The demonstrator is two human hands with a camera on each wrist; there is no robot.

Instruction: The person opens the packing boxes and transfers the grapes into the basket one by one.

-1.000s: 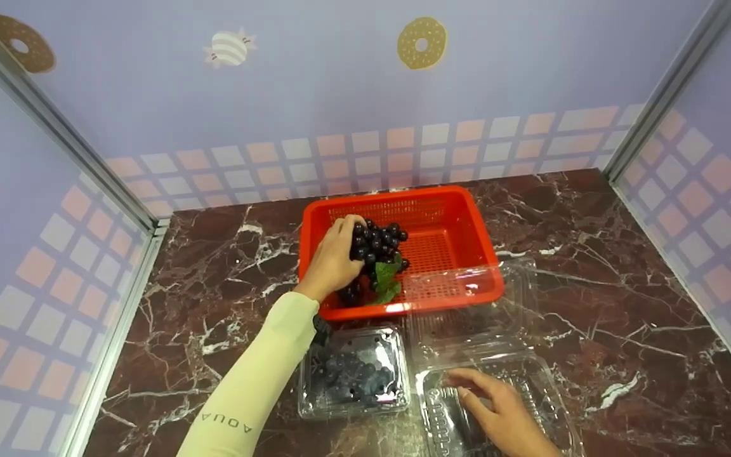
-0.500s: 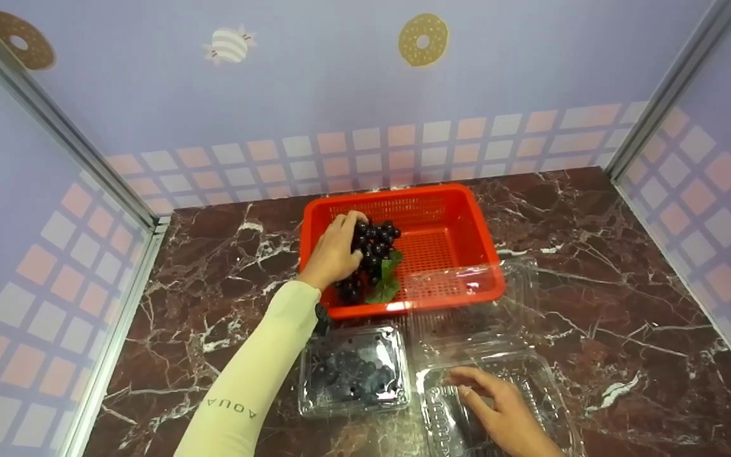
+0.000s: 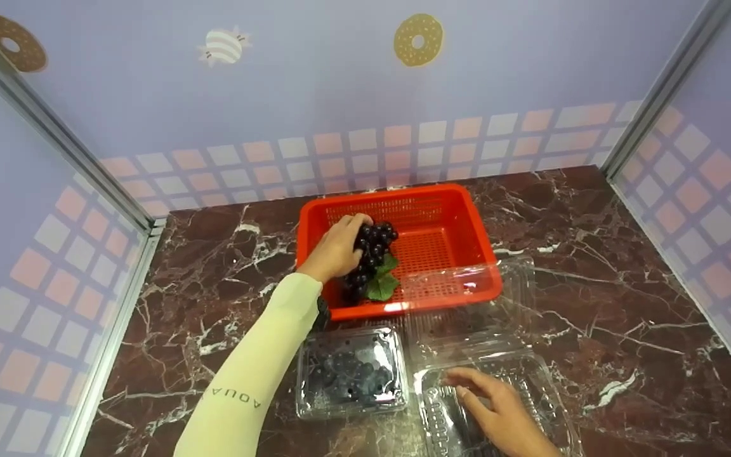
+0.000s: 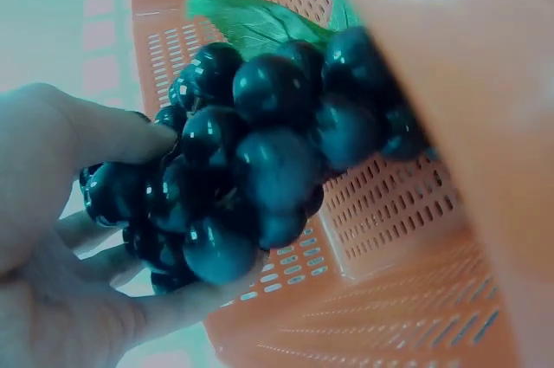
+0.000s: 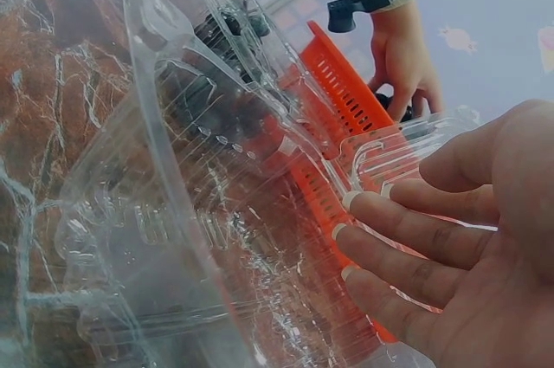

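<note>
Inside the red plastic basket (image 3: 432,254), my left hand (image 3: 334,252) grips a bunch of dark grapes (image 3: 375,244) with a green leaf (image 3: 382,285) at its near end. The left wrist view shows the thumb and fingers curled round one end of the grape bunch (image 4: 260,160), between basket walls. Over an open clear plastic clamshell box (image 3: 553,393) hovers my right hand (image 3: 495,406). In the right wrist view that hand (image 5: 441,255) has loosely extended fingers and nothing in its grasp; whether it touches the box is unclear.
A closed clear box (image 3: 353,374) with dark grapes inside stands in front of the basket, left of the open box. The open box's raised lid (image 3: 511,304) overlaps the basket's near right corner. Walls enclose the marble-patterned tabletop (image 3: 619,279) at left, back and right.
In the basket, the grape bunch has shifted and turned slightly in my left hand, its leaf swinging a little. My right hand has stayed in place over the open box.
</note>
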